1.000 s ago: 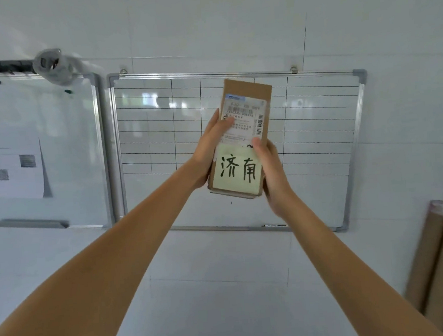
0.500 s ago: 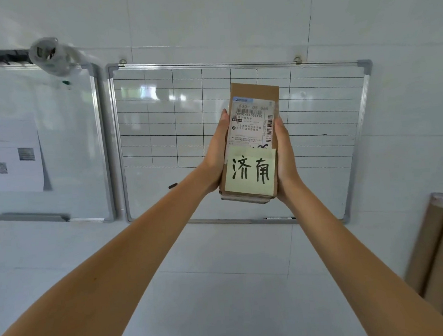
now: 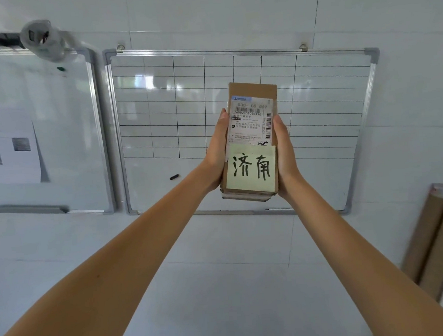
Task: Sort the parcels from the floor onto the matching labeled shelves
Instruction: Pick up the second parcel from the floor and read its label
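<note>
Holding item one, you have a brown cardboard parcel (image 3: 253,144) raised upright at arm's length, in front of the gridded whiteboard (image 3: 173,113) on the tiled wall. Your left hand (image 3: 218,152) presses flat against its left edge, fingers out of sight behind the box; your right hand (image 3: 284,149) clasps the right edge the same way, so the parcel is gripped between both palms. On its face: a white printed shipping label (image 3: 251,120) with barcodes on the upper part, and below it a pale yellow sticky note (image 3: 251,169) with two handwritten black characters, overlapping the label's lower edge. Other items on record: a plain whiteboard (image 3: 53,128) to the left carrying a printed sheet (image 3: 11,150); a small black marker (image 3: 174,177) on the gridded board; two brown cardboard tubes (image 3: 438,241) leaning at the far right.
</note>
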Demonstrator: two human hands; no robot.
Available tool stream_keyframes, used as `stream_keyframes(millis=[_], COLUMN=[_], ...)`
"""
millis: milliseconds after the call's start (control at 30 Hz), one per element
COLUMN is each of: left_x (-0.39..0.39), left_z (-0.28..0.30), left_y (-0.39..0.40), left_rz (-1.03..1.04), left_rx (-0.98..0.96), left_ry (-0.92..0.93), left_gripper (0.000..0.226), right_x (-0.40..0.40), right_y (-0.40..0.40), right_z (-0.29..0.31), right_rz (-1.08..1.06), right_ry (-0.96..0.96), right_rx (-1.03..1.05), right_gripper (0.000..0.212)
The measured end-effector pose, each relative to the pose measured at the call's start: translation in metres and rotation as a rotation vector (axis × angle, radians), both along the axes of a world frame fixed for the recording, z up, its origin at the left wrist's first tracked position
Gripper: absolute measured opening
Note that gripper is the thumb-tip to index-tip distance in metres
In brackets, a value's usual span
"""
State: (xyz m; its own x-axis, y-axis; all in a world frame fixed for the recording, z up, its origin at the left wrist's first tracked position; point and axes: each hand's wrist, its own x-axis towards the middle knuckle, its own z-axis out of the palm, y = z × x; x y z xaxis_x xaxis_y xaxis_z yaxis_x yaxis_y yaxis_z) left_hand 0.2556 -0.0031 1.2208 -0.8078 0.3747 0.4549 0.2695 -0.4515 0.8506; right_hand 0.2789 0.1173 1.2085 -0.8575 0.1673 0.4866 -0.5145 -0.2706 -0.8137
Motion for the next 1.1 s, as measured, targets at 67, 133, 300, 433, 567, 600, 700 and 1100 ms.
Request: stream_keyframes(millis=[67,133,300,433,567,600,700,1100], left_x=[-0.003,-0.004,-0.013,-0.016,-0.022,-0.024,-0.029,-0.069], left_z=[-0.007,-0.015,-0.049,-0.078,-0.098,-0.102,-0.117,-0.156], left_y=[-0.003,-0.006,-0.021,-0.043,-0.064,-0.067,-0.074,-0.046], left_rz=[0.015,0.027,0.055,0.104,0.167,0.183,0.223,0.398], left_rx=[0.011,0.015,-0.018,-0.055,-0.091,-0.101,-0.096,-0.12], left_ry=[-0.024,-0.039,-0.126,-0.193,-0.208,-0.212,-0.242,-0.344], left_gripper=[0.054,0.053,0.054,0.054,0.053,0.054,0.053,0.056], right_x=[-0.001,-0.002,-0.01,-0.022,-0.031,-0.034,-0.041,-0.102], right_y=[-0.003,-0.007,-0.02,-0.038,-0.058,-0.062,-0.068,-0.039], right_z=[-0.006,-0.014,-0.048,-0.078,-0.103,-0.109,-0.12,-0.158], right_rz=[0.0,0.006,0.037,0.086,0.131,0.143,0.162,0.344], right_ry=[-0.019,-0.046,-0.139,-0.202,-0.25,-0.26,-0.287,-0.416], right_rx=[-0.002,-0.006,-0.05,-0.064,-0.1,-0.11,-0.106,-0.093], right_gripper=[0.059,0.059,0.059,0.059,0.06,0.059,0.058,0.063])
